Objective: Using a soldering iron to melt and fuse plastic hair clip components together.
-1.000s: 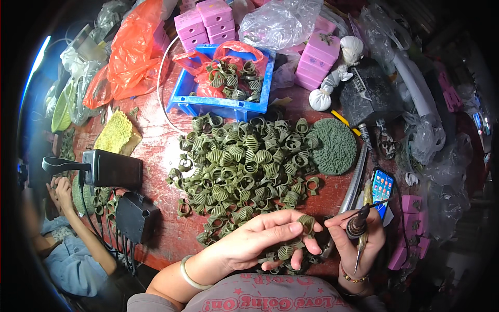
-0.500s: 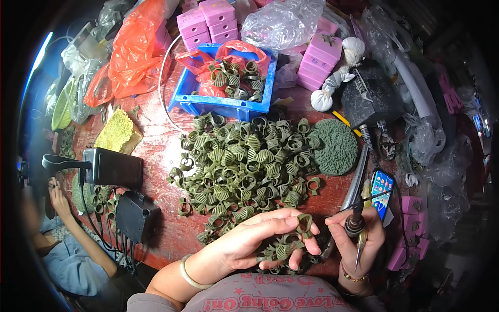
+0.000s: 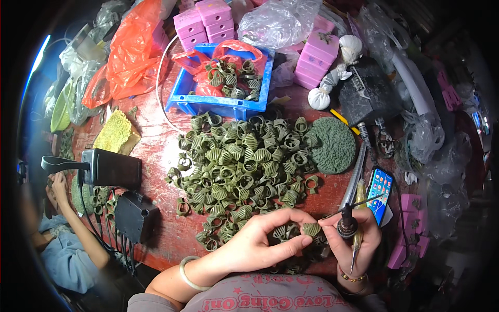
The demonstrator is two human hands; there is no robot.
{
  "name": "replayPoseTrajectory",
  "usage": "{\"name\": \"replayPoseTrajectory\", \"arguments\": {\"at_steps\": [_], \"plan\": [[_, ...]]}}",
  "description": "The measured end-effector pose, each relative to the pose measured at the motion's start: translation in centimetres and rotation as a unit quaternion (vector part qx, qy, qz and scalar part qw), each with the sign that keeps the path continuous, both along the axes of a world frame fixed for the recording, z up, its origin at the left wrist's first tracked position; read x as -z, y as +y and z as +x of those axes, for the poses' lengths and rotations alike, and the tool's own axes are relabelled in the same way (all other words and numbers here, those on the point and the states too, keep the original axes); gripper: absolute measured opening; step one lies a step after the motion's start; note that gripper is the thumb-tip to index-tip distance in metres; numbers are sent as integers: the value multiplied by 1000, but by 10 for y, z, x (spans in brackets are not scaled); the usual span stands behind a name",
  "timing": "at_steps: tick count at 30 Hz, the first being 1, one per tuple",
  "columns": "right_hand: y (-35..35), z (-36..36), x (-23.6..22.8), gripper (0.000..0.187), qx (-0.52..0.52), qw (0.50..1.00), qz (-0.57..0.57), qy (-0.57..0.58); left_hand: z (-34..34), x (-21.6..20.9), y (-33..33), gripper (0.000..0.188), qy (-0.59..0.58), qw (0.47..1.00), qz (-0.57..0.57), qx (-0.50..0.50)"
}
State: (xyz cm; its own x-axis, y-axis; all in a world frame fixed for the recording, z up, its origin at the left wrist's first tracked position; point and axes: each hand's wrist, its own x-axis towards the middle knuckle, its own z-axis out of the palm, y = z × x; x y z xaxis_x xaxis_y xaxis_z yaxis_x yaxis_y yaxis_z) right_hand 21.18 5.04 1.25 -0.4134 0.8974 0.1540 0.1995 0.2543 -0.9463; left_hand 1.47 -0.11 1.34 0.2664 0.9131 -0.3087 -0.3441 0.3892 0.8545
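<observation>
My left hand [image 3: 262, 242] is closed, pinching a green wax ring [image 3: 312, 229] with a striped face between thumb and fingers. More striped rings [image 3: 283, 232] sit in the same hand, partly hidden by its fingers. My right hand [image 3: 366, 242] is closed round a black-handled pen tool [image 3: 347, 227] with a cord, and a thin pointed metal tool [image 3: 354, 255] with a yellowish handle. Its fingertips are at the ring's right edge; whether they touch it I cannot tell. In front of my hands lies a large heap of green wax rings [image 3: 244, 161].
Behind the heap stands a blue bin [image 3: 228, 104] holding rings in a red bag. A green round pad [image 3: 333, 145], a phone [image 3: 380, 195] and a black box [image 3: 369, 93] lie right. Left are a yellow sponge [image 3: 115, 132], black power bank [image 3: 117, 169] and another person's arm [image 3: 83, 229].
The ring in my left hand has turned from its open side to its striped face. My left fingers have curled in, and my right fingertips have come closer to the ring.
</observation>
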Motion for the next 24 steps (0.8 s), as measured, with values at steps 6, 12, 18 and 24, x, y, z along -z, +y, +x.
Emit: {"name": "replayPoseTrajectory", "arguments": {"at_steps": [6,12,18,24], "plan": [[-3,-9,-11,34,19,999,-48,-3,-1,4,4,28,223,944,230,-81],[-1,-7,-8,32,12,999,-18,-23,-2,7,2,29,204,950,217,-90],[-1,-8,-9,30,18,999,-30,-28,0,14,2,27,191,945,239,-116],[1,-9,-10,28,3,999,-41,-9,2,14,-1,25,123,979,128,-105]]}}
